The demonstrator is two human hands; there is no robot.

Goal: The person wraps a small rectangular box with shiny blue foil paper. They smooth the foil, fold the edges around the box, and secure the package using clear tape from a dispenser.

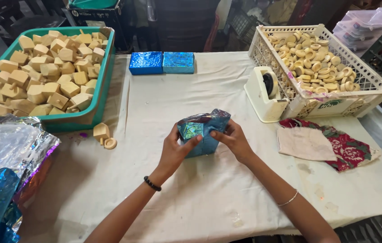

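Foil of shiny blue wraps a small parcel [203,131] at the middle of the table [209,198], and both hands are clamped on it. The left hand [174,150] grips its left side with the thumb pressed across the front; the right hand [233,140] pinches the right edge, fingers curled over the foil. The parcel sits just above the white cloth covering the table — whether it touches the cloth cannot be told.

Far from the hands, two finished blue foil boxes [161,62] lie side by side, touching. To the far left a green tray [102,90] is heaped with pale wooden blocks [47,67], and one loose wooden piece with a ring [103,135] lies just near of it. Loose sheets of blue and silver foil [6,180] lie at the near left. On the right, a cream tape dispenser [265,94] stands against a white crate [335,101] of wooden rings [312,58], with a flowered cloth [330,144] near of it.
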